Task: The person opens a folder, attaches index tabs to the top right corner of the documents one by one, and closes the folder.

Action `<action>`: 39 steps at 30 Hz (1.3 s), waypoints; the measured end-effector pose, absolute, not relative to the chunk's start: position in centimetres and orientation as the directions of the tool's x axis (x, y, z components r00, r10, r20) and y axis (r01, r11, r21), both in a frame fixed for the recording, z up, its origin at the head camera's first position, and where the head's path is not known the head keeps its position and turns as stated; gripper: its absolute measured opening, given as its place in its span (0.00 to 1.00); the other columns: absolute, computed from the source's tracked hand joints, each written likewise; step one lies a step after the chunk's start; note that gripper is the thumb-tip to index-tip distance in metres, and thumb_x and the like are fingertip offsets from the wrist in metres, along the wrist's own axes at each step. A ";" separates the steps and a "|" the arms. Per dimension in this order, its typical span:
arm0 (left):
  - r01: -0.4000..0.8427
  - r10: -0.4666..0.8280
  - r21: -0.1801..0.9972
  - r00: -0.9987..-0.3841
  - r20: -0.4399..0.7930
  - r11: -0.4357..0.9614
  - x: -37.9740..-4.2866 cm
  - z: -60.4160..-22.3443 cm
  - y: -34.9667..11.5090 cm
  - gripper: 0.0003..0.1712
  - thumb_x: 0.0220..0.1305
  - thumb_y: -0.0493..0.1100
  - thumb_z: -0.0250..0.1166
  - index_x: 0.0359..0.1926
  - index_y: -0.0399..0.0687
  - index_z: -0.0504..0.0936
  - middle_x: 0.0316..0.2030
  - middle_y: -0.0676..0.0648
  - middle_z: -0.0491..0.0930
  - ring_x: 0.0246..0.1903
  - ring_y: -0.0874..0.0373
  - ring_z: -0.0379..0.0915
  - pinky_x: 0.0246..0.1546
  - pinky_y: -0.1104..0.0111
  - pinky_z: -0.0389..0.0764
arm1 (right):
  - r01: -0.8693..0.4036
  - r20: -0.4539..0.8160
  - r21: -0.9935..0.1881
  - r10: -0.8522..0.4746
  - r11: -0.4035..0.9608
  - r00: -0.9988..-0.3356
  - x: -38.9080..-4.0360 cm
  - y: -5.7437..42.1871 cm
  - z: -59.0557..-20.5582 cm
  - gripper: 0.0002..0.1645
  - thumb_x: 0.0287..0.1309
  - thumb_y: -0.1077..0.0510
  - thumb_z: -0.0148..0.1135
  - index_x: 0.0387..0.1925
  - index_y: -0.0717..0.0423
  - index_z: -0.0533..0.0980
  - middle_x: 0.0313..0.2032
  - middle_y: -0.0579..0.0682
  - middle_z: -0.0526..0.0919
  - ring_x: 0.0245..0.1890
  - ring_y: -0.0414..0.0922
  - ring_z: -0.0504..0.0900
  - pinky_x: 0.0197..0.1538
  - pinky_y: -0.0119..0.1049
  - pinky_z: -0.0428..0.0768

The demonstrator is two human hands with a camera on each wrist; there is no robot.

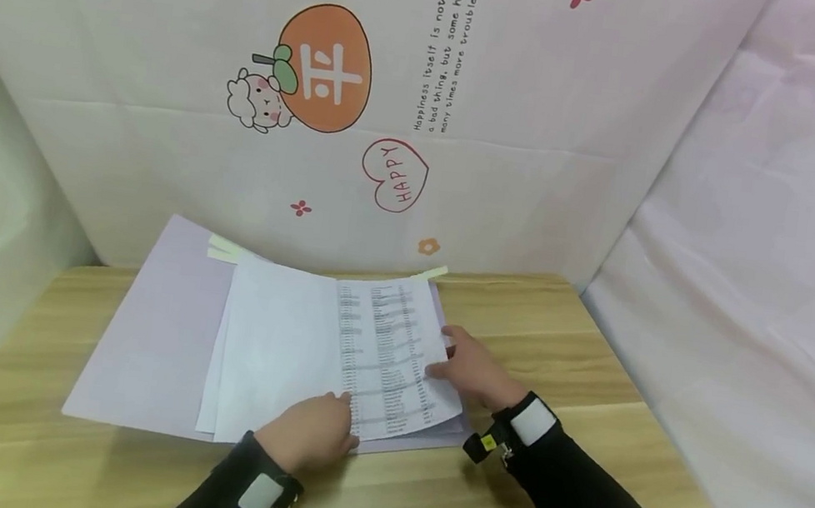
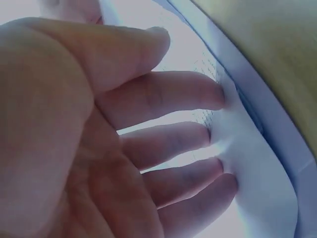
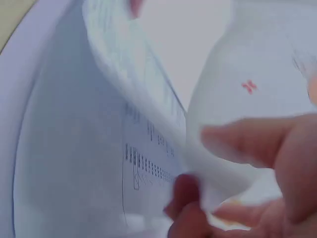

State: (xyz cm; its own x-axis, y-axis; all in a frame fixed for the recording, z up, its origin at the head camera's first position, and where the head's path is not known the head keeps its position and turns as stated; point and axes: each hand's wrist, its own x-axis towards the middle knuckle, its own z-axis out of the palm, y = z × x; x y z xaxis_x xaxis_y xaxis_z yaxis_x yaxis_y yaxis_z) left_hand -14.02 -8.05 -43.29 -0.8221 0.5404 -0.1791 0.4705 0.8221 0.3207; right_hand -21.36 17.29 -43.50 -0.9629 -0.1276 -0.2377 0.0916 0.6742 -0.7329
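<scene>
A lavender folder (image 1: 149, 334) lies spread out on the table, holding white sheets. The left sheet (image 1: 277, 340) is blank on its visible side; the right-hand page (image 1: 392, 353) carries printed columns of small text. My left hand (image 1: 312, 432) rests at the lower middle of the sheets, its fingers (image 2: 168, 139) extended over the paper in the left wrist view. At the page's right edge, my right hand (image 1: 477, 371) pinches the paper between thumb and fingers. That page bows upward, and another printed sheet (image 3: 74, 148) shows beneath it in the right wrist view.
Pale yellow strips (image 1: 224, 250) stick out past the top of the sheets. The wooden table (image 1: 567, 440) extends around the folder. Behind it hangs a white printed cloth (image 1: 500, 172), with another pale cloth (image 1: 768, 270) along the right side.
</scene>
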 end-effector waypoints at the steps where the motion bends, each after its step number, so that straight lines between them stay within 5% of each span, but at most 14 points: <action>1: 0.477 0.542 0.313 -0.823 -0.170 0.822 -14.1 -43.4 -8.0 0.21 0.67 0.47 0.65 0.45 0.28 0.83 0.43 0.35 0.83 0.45 0.42 0.80 0.46 0.54 0.80 | 0.126 -0.250 -0.771 -0.116 0.624 -0.961 -21.6 17.6 -43.5 0.47 0.59 0.60 0.69 0.74 0.62 0.55 0.49 0.59 0.80 0.38 0.48 0.83 0.41 0.43 0.82; 6: 0.542 0.567 0.221 -0.822 -0.064 0.811 -14.2 -43.9 -7.6 0.08 0.68 0.40 0.62 0.34 0.40 0.84 0.26 0.48 0.75 0.26 0.54 0.70 0.28 0.61 0.77 | 0.153 -0.279 -0.789 -0.125 0.595 -0.952 -22.1 18.2 -43.8 0.32 0.61 0.63 0.63 0.66 0.62 0.68 0.38 0.52 0.83 0.33 0.46 0.83 0.33 0.40 0.80; 10: 0.593 0.604 0.165 -0.797 -0.020 0.788 -14.1 -44.6 -6.8 0.13 0.64 0.35 0.62 0.49 0.36 0.83 0.47 0.39 0.79 0.47 0.48 0.76 0.47 0.59 0.80 | 0.105 -0.255 -0.804 -0.181 0.585 -0.950 -21.6 17.9 -44.0 0.25 0.64 0.62 0.60 0.62 0.56 0.73 0.45 0.55 0.81 0.35 0.48 0.82 0.34 0.41 0.80; 14: 0.583 0.602 0.242 -0.799 -0.006 0.776 -14.5 -44.9 -6.2 0.20 0.69 0.38 0.59 0.58 0.31 0.77 0.62 0.34 0.73 0.62 0.44 0.70 0.59 0.56 0.73 | 0.022 -0.255 -0.806 -0.313 0.591 -0.915 -20.7 17.2 -43.5 0.37 0.68 0.46 0.61 0.74 0.47 0.62 0.63 0.58 0.72 0.49 0.50 0.80 0.46 0.47 0.80; 17: 0.541 0.555 0.313 -0.830 0.048 0.781 -15.1 -44.9 -6.0 0.31 0.71 0.44 0.59 0.69 0.35 0.66 0.64 0.32 0.69 0.55 0.43 0.76 0.50 0.54 0.80 | -0.122 -0.223 -0.743 -0.416 0.658 -0.882 -19.9 16.5 -43.2 0.46 0.67 0.39 0.59 0.78 0.48 0.53 0.70 0.58 0.64 0.61 0.52 0.73 0.58 0.51 0.74; 21: 0.514 0.506 0.370 -0.853 0.127 0.774 -15.5 -44.7 -5.5 0.42 0.70 0.44 0.58 0.79 0.48 0.48 0.67 0.32 0.66 0.49 0.44 0.80 0.40 0.54 0.83 | -0.281 -0.157 -0.643 -0.482 0.713 -0.862 -19.1 15.5 -43.3 0.52 0.67 0.40 0.59 0.78 0.56 0.46 0.74 0.57 0.56 0.70 0.50 0.61 0.68 0.50 0.62; 26: 0.544 0.524 0.454 -0.832 0.183 0.705 -15.5 -44.2 -4.9 0.45 0.66 0.37 0.59 0.79 0.59 0.50 0.67 0.36 0.67 0.57 0.45 0.75 0.50 0.53 0.79 | -0.395 -0.114 -0.646 -0.594 0.653 -0.796 -18.6 15.1 -43.3 0.51 0.67 0.42 0.60 0.78 0.60 0.47 0.74 0.59 0.55 0.67 0.47 0.64 0.66 0.46 0.66; 32: 0.482 0.482 0.543 -0.862 0.156 0.687 -15.4 -43.7 -5.1 0.37 0.60 0.31 0.56 0.72 0.43 0.66 0.68 0.38 0.66 0.62 0.46 0.70 0.58 0.54 0.73 | -0.386 -0.194 -0.698 -0.677 0.604 -0.709 -18.3 15.5 -42.5 0.53 0.66 0.37 0.59 0.78 0.58 0.48 0.74 0.56 0.56 0.51 0.43 0.78 0.51 0.36 0.78; 35: 0.408 0.423 0.597 -0.898 0.124 0.691 -15.3 -43.5 -5.2 0.33 0.62 0.34 0.55 0.70 0.35 0.68 0.67 0.37 0.67 0.66 0.44 0.64 0.63 0.53 0.67 | -0.346 -0.269 -0.689 -0.669 0.637 -0.693 -18.4 16.3 -41.8 0.48 0.70 0.36 0.53 0.77 0.58 0.50 0.74 0.55 0.56 0.59 0.47 0.75 0.60 0.40 0.73; 39: 0.317 0.328 0.637 -0.939 0.105 0.703 -15.1 -43.2 -5.3 0.30 0.67 0.41 0.55 0.65 0.26 0.69 0.63 0.31 0.70 0.63 0.39 0.67 0.61 0.49 0.69 | -0.358 -0.259 -0.549 -0.561 0.755 -0.786 -19.0 17.2 -41.3 0.39 0.73 0.39 0.49 0.73 0.61 0.62 0.72 0.59 0.61 0.70 0.54 0.61 0.68 0.50 0.62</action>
State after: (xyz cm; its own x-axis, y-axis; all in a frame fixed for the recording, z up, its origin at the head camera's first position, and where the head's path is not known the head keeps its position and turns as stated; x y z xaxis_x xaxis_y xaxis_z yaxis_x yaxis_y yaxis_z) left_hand -15.07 -5.33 -43.18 -0.9388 0.3281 0.1046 0.3166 0.7032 0.6366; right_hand -18.96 17.22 -41.32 -0.7862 -0.5610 -0.2592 -0.3582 0.7554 -0.5487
